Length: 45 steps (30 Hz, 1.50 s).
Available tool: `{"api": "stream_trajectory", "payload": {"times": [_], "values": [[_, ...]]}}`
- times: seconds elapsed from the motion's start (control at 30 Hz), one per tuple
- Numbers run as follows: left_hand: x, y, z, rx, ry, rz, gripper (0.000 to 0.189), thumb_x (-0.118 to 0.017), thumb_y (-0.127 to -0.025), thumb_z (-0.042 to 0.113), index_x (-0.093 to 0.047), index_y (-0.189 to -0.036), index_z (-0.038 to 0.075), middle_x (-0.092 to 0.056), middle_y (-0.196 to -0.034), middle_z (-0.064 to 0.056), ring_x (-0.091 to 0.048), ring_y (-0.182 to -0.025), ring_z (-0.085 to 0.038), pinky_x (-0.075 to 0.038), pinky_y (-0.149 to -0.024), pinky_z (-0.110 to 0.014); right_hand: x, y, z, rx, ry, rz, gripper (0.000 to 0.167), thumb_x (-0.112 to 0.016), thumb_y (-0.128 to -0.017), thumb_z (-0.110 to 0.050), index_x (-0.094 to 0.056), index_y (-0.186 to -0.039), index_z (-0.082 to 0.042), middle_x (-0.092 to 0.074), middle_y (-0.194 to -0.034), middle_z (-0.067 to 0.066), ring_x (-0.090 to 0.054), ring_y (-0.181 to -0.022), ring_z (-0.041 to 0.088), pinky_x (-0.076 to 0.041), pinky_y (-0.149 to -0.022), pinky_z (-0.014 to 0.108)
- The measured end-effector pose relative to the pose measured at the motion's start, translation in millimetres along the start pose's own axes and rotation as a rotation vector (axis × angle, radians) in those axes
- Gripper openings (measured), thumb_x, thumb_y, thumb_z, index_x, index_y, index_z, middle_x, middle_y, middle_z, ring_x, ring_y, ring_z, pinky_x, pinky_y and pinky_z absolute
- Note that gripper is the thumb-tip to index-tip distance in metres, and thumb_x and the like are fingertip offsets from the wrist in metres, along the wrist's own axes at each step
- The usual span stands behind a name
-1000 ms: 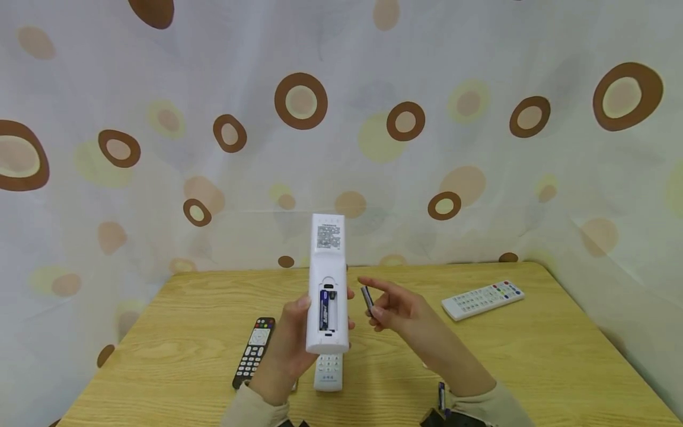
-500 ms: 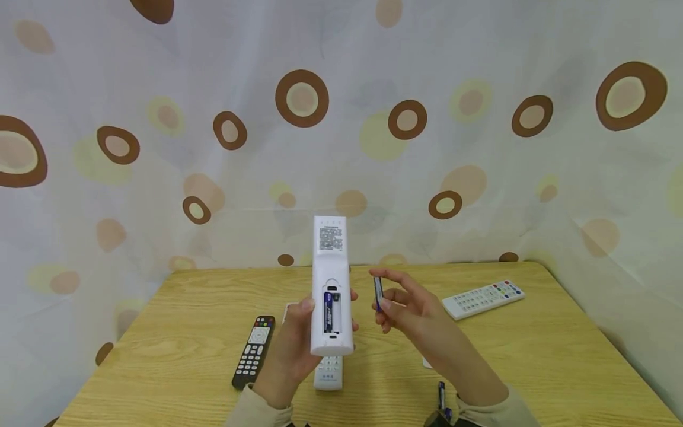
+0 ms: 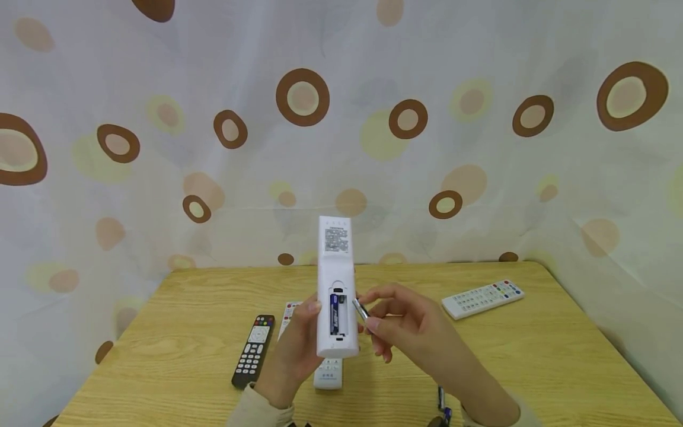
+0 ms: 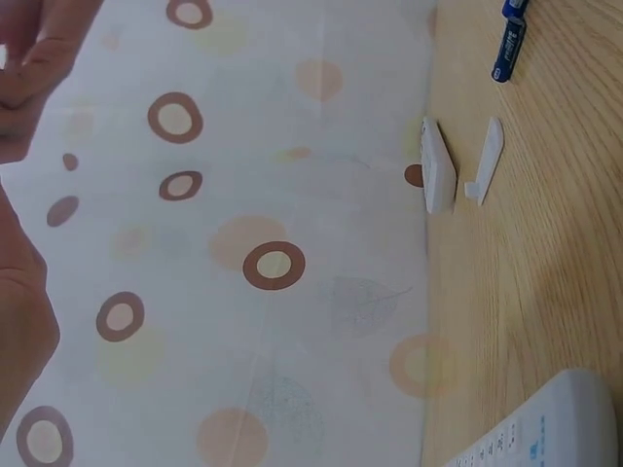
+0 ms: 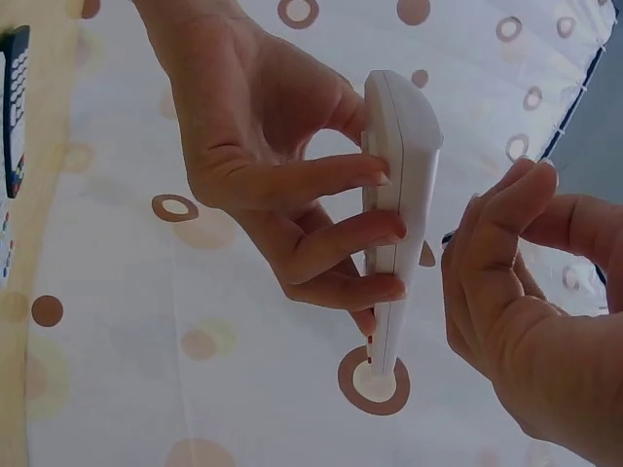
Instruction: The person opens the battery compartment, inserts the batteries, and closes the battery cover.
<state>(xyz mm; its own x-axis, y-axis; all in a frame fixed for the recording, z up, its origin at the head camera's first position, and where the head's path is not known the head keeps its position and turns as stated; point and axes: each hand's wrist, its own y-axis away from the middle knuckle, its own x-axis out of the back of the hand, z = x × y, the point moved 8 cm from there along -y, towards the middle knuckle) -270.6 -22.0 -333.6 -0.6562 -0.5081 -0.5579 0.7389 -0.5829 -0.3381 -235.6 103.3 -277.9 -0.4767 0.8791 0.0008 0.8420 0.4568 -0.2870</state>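
My left hand (image 3: 293, 356) grips a white remote control (image 3: 336, 273), held up above the table with its back turned toward me. Its battery compartment is uncovered, and one dark blue battery (image 3: 334, 314) lies in the left slot; the right slot is bare. In my right hand (image 3: 413, 326), thumb and fingers pinch a second battery (image 3: 361, 308), tilted, its upper end right at the compartment's right edge. The right wrist view shows the remote edge-on, the left hand's fingers (image 5: 341, 238) curled along its side. There, the right hand mostly hides its battery.
On the wooden table (image 3: 560, 356) lie a black remote (image 3: 253, 353), a white remote (image 3: 328, 378) below the held one, another behind the left hand, and a white remote (image 3: 482, 299) at right. Loose batteries (image 3: 440, 398) lie near the right forearm. A battery cover (image 4: 490, 161) shows in the left wrist view.
My right hand has moved left to the remote after drawing slightly away, and its battery has tipped from nearly upright to slanting. The held remote has shifted a little right.
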Motion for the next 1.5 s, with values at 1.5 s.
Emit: {"api": "stream_trajectory", "payload": {"times": [1.5], "values": [[4.6,-3.1,-21.6,0.014,-0.113,0.104,0.057,-0.048,-0.093,0.021,-0.033,-0.141,-0.007,-0.060,-0.117,-0.008,-0.061,-0.105,-0.019,-0.052,-0.088,-0.033,20,-9.2,52,-0.262,0.036,0.040,0.033,-0.071,-0.088,-0.017,-0.046,-0.099,0.002,-0.053,-0.085,0.007,-0.049,-0.058,0.011,-0.040,-0.050,0.022]]}}
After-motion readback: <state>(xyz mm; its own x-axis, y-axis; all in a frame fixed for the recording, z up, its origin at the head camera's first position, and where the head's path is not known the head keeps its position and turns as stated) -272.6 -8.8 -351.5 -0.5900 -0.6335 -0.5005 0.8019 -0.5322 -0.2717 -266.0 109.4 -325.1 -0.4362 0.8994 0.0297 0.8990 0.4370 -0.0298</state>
